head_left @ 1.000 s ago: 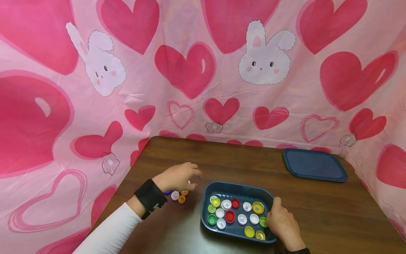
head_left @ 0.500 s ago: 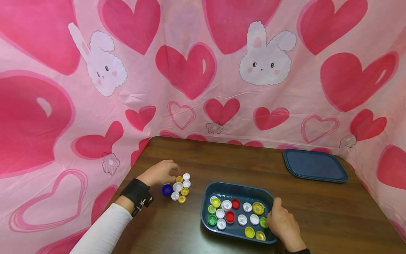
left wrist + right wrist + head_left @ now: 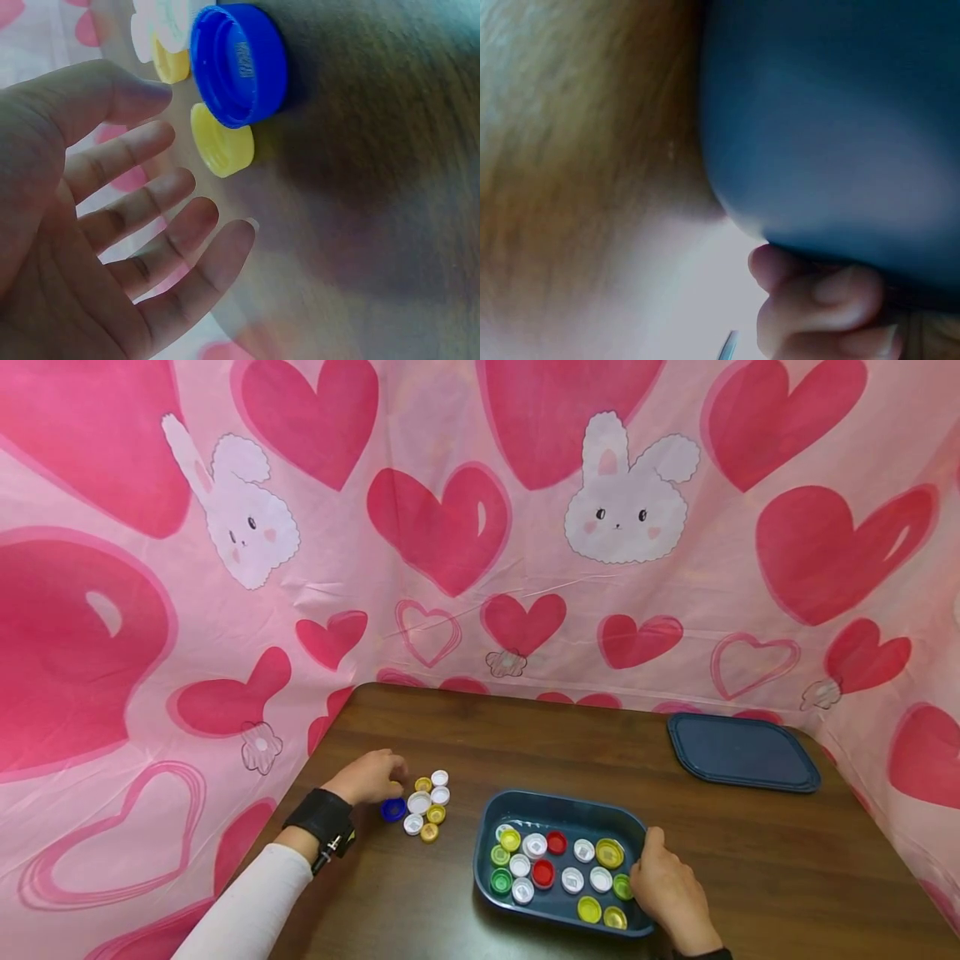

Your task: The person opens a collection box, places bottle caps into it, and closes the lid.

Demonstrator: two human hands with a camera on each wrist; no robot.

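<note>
A cluster of loose bottle caps (image 3: 426, 802) lies on the brown table, among them a blue cap (image 3: 392, 810) and white and yellow ones. My left hand (image 3: 375, 777) hovers just left of the cluster, empty. In the left wrist view its fingers (image 3: 142, 217) are spread beside the blue cap (image 3: 238, 64) and a yellow cap (image 3: 221, 142). My right hand (image 3: 666, 881) grips the right rim of a dark blue tray (image 3: 558, 798) that holds several coloured caps. In the right wrist view curled fingers (image 3: 817, 307) sit under the tray wall (image 3: 832, 112).
The tray's dark blue lid (image 3: 742, 752) lies flat at the table's back right corner. A pink cloth with hearts and bunnies (image 3: 626, 502) hangs behind and around the table. Bare wood (image 3: 540, 743) lies between the caps, tray and lid.
My left hand has drawn back from beside the tray to the left side of the cap cluster, uncovering the caps. The right hand and tray have stayed put.
</note>
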